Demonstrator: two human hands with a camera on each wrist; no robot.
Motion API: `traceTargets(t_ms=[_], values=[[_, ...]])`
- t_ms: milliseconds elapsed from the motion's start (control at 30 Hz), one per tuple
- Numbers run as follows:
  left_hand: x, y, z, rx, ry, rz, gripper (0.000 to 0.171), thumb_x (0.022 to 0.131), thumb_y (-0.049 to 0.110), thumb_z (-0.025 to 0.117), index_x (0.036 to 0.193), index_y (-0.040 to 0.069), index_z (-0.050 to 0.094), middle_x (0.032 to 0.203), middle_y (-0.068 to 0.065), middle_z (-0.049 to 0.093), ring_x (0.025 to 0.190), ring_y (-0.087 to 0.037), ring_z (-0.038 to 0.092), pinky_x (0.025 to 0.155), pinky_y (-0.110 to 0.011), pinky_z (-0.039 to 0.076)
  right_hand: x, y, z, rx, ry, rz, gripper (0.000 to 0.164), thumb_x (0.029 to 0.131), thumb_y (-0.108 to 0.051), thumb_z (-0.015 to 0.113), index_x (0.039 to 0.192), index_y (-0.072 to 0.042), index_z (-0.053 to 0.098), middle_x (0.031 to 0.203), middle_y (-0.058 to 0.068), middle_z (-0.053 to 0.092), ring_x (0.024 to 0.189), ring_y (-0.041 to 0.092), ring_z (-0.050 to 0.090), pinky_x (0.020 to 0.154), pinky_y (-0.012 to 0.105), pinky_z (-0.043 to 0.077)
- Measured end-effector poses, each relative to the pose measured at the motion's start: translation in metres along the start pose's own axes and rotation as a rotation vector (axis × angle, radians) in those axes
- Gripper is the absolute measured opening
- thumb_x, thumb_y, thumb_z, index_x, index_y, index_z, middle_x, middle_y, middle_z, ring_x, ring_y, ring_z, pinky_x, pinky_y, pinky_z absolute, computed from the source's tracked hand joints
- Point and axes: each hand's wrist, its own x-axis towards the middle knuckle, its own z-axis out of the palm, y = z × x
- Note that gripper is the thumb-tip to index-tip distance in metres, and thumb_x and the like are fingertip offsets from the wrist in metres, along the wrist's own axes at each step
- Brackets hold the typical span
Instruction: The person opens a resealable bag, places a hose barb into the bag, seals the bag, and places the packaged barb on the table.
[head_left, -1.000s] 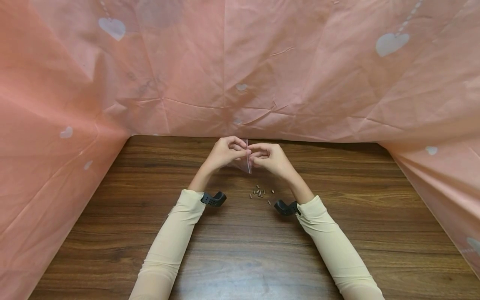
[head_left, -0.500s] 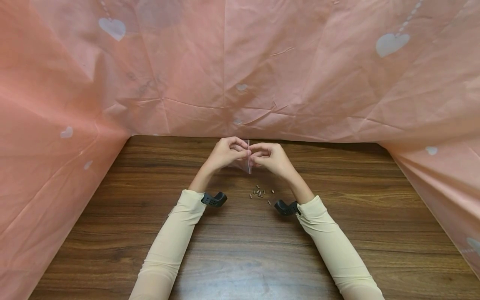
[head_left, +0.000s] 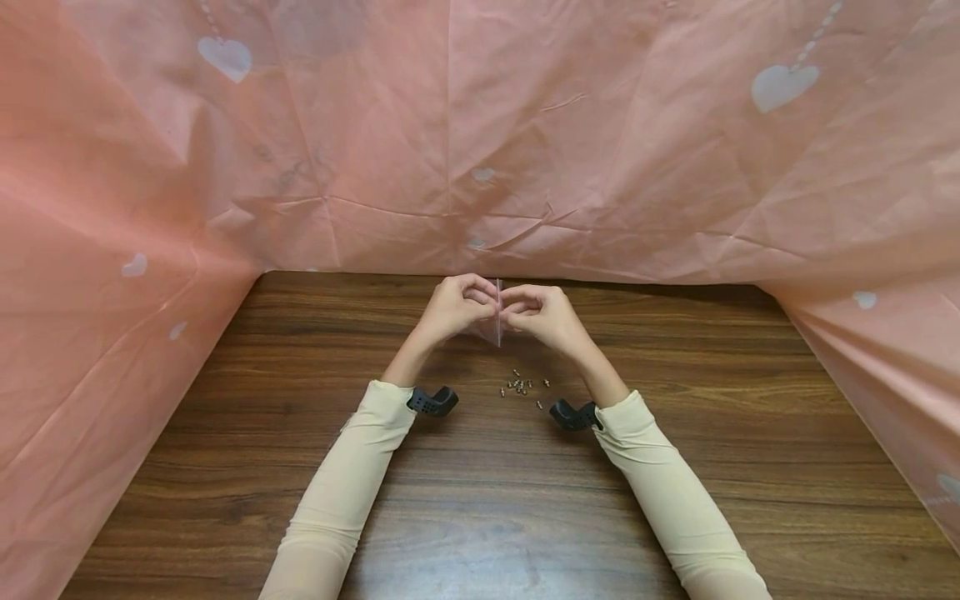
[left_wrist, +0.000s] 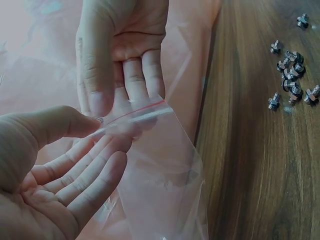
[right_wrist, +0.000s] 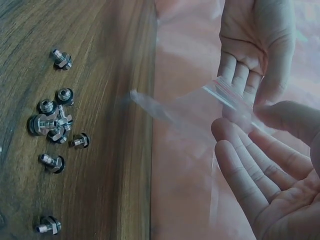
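Both hands pinch the mouth of a clear plastic zip bag (head_left: 491, 332) near the far edge of the table. My left hand (head_left: 454, 307) grips it from the left, thumb against fingers. From the other side my right hand (head_left: 546, 317) pinches the same strip, its fingertips close to the left ones. A red line runs along the bag's seal (left_wrist: 145, 111) in the left wrist view, and the thin film hangs below it. On the wood nearer the body lies a loose group of small metal threaded fittings (right_wrist: 50, 122) with hex collars and black rings.
The dark wooden table (head_left: 465, 500) ends at a pink cloth (head_left: 600, 167) with white hearts, which rises at the back and both sides. Black wrist mounts (head_left: 432, 402) jut inward from both pale sleeves (head_left: 345, 483), near the fittings.
The left hand and wrist have shifted very slightly to the right, and the bag's mouth edge stands a little straighter. Both hands keep their pinch; the fittings lie as before.
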Motion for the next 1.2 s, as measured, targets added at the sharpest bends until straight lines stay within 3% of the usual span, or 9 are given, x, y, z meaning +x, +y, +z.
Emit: traceTargets(t_ms=[200, 467, 767, 1000, 1200], values=[[0.0004, -0.0014, 0.0012, 0.025, 0.037, 0.012, 0.021, 0.086, 0.007, 0.077, 0.104, 0.0, 0.071, 0.097, -0.018, 0.076, 0.081, -0.017, 0.071, 0.071, -0.024, 0.054, 0.0011, 0.0007, 0.0023, -0.035, 0.008, -0.019, 0.03, 0.09, 0.001, 0.072, 0.119, 0.008, 0.069, 0.101, 0.031, 0.073, 0.083, 0.021, 0.075, 0.073, 0.028, 0.061], [-0.0004, -0.004, 0.0009, 0.0, 0.074, 0.032, 0.019, 0.084, 0.004, 0.078, 0.101, -0.003, 0.072, 0.093, -0.019, 0.077, 0.075, -0.01, 0.07, 0.067, -0.019, 0.053, 0.002, 0.0014, 0.0056, -0.071, 0.015, -0.065, 0.026, 0.089, 0.002, 0.072, 0.115, 0.008, 0.071, 0.098, 0.029, 0.074, 0.076, 0.006, 0.071, 0.069, 0.017, 0.055], [0.0009, -0.004, 0.0025, -0.073, 0.089, 0.021, 0.017, 0.084, 0.002, 0.079, 0.099, -0.003, 0.074, 0.093, -0.02, 0.077, 0.073, -0.007, 0.07, 0.068, -0.02, 0.055, 0.0019, -0.0007, 0.0069, -0.039, 0.051, -0.049, 0.024, 0.089, 0.006, 0.07, 0.112, 0.009, 0.071, 0.097, 0.029, 0.074, 0.076, 0.006, 0.072, 0.068, 0.018, 0.056], [0.0005, -0.0038, 0.0017, -0.12, 0.086, 0.014, 0.016, 0.084, -0.002, 0.078, 0.099, -0.004, 0.074, 0.094, -0.022, 0.076, 0.074, -0.008, 0.071, 0.079, -0.04, 0.06, 0.0028, -0.0005, 0.0082, -0.026, 0.067, -0.029, 0.022, 0.089, 0.006, 0.07, 0.11, 0.009, 0.072, 0.097, 0.03, 0.074, 0.078, 0.008, 0.073, 0.071, 0.024, 0.059], [0.0018, -0.0032, 0.0021, -0.144, 0.06, 0.022, 0.015, 0.084, -0.003, 0.078, 0.098, -0.005, 0.074, 0.092, -0.021, 0.077, 0.074, -0.01, 0.073, 0.076, -0.034, 0.061, 0.0019, -0.0022, 0.0068, -0.025, 0.104, -0.043, 0.019, 0.089, 0.006, 0.07, 0.106, 0.01, 0.073, 0.096, 0.029, 0.074, 0.078, 0.01, 0.075, 0.075, 0.035, 0.061]])
